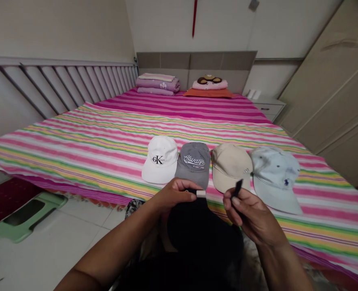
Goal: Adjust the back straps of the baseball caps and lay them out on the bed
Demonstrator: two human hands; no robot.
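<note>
A black cap (203, 226) rests at my lap, its crown dark and hard to make out. My left hand (179, 194) pinches the cap's back edge beside a pale buckle (201, 194). Between the fingers of my right hand (248, 210) is a black strap (237, 189), its free end pointing up and apart from the buckle. Beyond my hands a row of caps lies on the bed: a white cap (160, 159), a grey cap (194, 161), a beige cap (231, 165) and a light blue cap (274, 176).
The bed (90, 137) has a striped sheet. Folded purple bedding (157, 85) and an orange pillow (209, 93) lie near the headboard (175, 60). A green stool (30, 218) stands on the tiled floor at left, a nightstand (268, 107) at far right.
</note>
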